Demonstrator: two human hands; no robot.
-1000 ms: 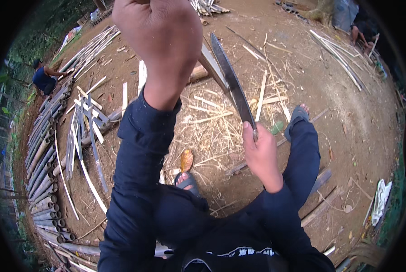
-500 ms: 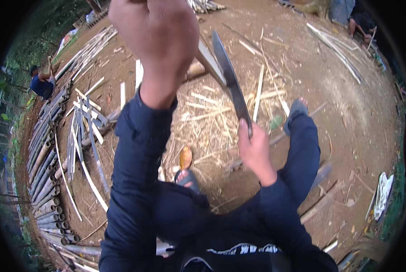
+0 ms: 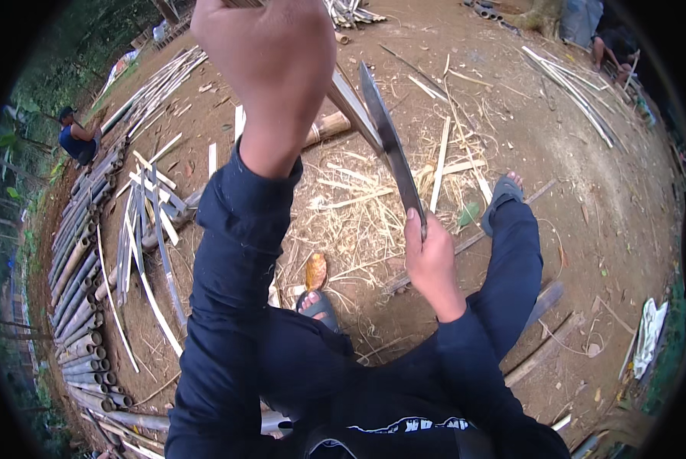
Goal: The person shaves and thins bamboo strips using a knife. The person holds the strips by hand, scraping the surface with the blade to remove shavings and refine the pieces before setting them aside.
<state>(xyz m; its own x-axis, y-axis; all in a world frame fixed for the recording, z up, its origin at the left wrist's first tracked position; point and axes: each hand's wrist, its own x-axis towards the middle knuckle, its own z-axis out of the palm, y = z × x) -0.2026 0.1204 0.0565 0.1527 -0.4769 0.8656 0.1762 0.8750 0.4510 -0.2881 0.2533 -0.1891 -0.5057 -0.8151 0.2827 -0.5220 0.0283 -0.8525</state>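
Raised high at the top of the head view, my left hand [image 3: 270,73] is closed in a fist around a long split bamboo strip [image 3: 353,107]. The strip slants down and right from the fist. My right hand [image 3: 432,251], lower and to the right, grips a machete [image 3: 389,140] near the base of its dark blade, thumb laid along the metal. Its blade points up and slightly left, crossing the strip's lower end and seemingly touching it. Most of the machete's handle is hidden inside my right hand.
Shavings [image 3: 347,206] cover the ground between my sandalled feet, with a bamboo piece [image 3: 329,128] beyond. Bamboo poles [image 3: 79,283] line the left side, near loose split strips [image 3: 151,206]. One person [image 3: 79,139] sits far left, another [image 3: 614,53] far right.
The whole view has shifted slightly. My hands keep nearly the same positions, with the blade still at the strip's lower end. The person at far left has lowered an arm.
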